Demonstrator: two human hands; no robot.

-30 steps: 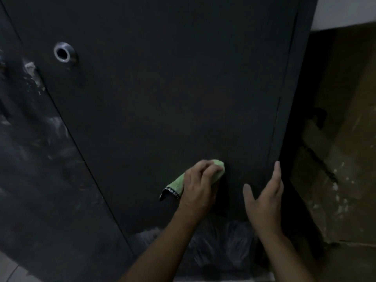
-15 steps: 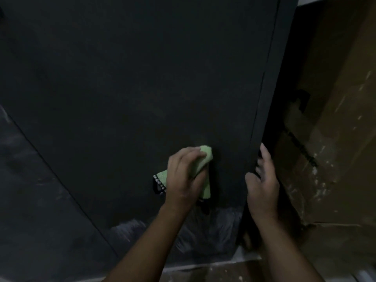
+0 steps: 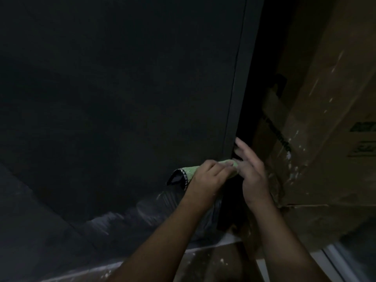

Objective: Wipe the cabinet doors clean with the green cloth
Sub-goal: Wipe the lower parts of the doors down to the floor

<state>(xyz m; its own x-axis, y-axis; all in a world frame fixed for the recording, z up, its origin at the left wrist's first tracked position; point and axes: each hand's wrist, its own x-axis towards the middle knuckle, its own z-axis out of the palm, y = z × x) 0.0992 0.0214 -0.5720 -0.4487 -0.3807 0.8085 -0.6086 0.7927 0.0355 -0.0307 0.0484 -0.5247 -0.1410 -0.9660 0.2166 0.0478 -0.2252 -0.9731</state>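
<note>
Writing: green print (image 3: 364, 126) on cardboard box (image 3: 325, 98), rt of cabinet; blurred, not legible. Black strap (image 3: 278, 137) across box w/ pale lettering, also illegible. White specks over box face.

Task item: green cloth (image 3: 192, 169), bunched, black-and-white trim at lt end, pressed to dark cabinet door (image 3: 122, 98) low down, near door's rt edge. Gripped by lt hand (image 3: 205, 180), fingers curled over it. Rt hand (image 3: 252, 174) just beside, fingers straight, holding nothing, tips at door edge; touching cloth end or not: cannot tell.

Surface: matte, dark; whitish streaks (image 3: 154, 204) below cloth. Second dark panel (image 3: 30, 220) at lower lt. Room dim; pale strip (image 3: 101, 269) along floor.
</note>
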